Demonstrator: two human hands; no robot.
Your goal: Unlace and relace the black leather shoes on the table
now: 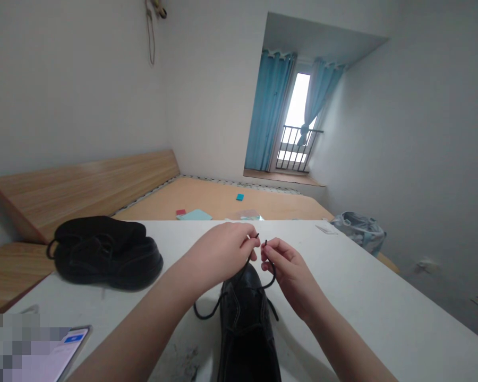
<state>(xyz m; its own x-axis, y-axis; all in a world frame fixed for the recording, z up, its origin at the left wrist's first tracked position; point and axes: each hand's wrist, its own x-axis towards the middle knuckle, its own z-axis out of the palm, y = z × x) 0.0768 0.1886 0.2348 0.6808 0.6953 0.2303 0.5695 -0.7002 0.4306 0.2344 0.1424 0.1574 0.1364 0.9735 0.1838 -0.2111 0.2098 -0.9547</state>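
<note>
A black leather shoe stands upright on the white table, its toe pointing away from me and its opening toward me. Above the toe, my left hand pinches a black shoelace, whose tip pokes out past the fingers. Close beside it, my right hand pinches another lace end, which curves down to the shoe. A small gap separates the two hands. One loop of lace hangs off the shoe's left side, and a short piece shows at its right. My left hand hides part of the toe.
Another black shoe lies on its side at the left of the white table. A phone, partly blurred out, rests at the near left corner. Behind the table is a wooden bed board with small items. A fabric bag sits beyond the right edge.
</note>
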